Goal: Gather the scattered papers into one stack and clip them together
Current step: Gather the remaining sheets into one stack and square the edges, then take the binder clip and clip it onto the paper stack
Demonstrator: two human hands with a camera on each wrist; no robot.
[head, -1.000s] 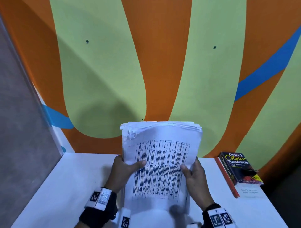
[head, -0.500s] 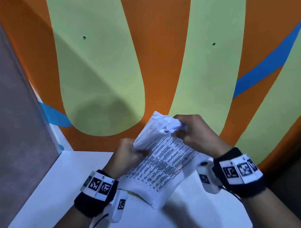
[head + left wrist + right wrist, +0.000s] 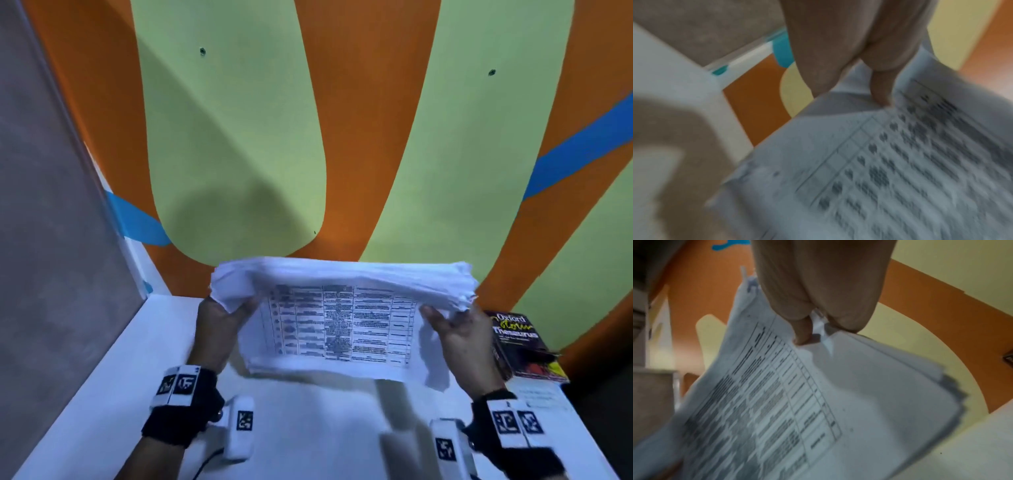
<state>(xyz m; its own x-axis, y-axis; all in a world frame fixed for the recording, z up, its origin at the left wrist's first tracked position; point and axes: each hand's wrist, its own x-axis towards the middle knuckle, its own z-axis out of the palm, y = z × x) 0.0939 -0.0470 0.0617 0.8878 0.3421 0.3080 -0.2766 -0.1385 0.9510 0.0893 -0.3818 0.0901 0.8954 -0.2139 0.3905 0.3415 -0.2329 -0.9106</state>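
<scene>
A thick stack of white papers (image 3: pixel 342 329) with a printed table on top is held upright above the white table (image 3: pixel 102 394), long side across, its upper edge ragged. My left hand (image 3: pixel 222 325) grips the stack's left end, thumb on the front sheet. My right hand (image 3: pixel 459 335) grips the right end the same way. In the left wrist view my thumb presses the papers (image 3: pixel 890 162) near a corner. In the right wrist view my fingers pinch the papers (image 3: pixel 797 402) at a crumpled edge. No clip shows.
A dark Oxford thesaurus (image 3: pixel 520 346) lies on the table at the right, just past my right hand, on top of a white sheet (image 3: pixel 541 401). A painted orange and green wall (image 3: pixel 308 137) stands close behind. A grey panel (image 3: pixel 51 205) closes the left side.
The stack has been turned from upright on its short side, through a tilt, to lying with its long side across. My hands have shifted to its left and right ends.
</scene>
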